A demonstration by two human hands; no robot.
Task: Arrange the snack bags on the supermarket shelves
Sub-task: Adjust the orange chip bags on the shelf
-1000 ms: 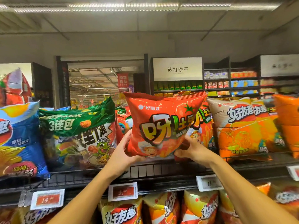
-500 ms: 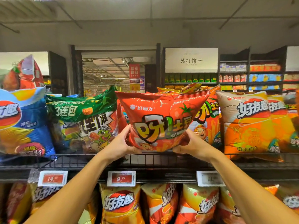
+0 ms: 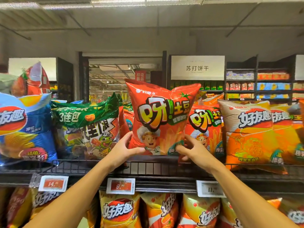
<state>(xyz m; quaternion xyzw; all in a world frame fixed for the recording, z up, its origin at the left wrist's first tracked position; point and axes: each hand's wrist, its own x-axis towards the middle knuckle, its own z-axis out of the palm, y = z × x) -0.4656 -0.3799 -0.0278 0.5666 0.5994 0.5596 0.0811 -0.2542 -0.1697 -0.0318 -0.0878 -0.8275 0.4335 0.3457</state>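
Supermarket aisle, wire top shelf [image 3: 148, 167] packed with snacks. I've got the red tomato chip bag [image 3: 162, 119] upright at the shelf front, left hand [image 3: 125, 149] pinching its lower left corner, right hand [image 3: 191, 150] gripping the lower right. Matching red bag [image 3: 205, 127] sits just behind-right, green bag [image 3: 85, 122] to the left. I'd set the base down flat, face forward, and avoid crushing it or nudging the neighbours.

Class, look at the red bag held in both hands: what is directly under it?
Under the red bag lies the wire shelf, with a 9.90 price tag on its front edge. The left hand and right hand cover the bag's bottom corners.
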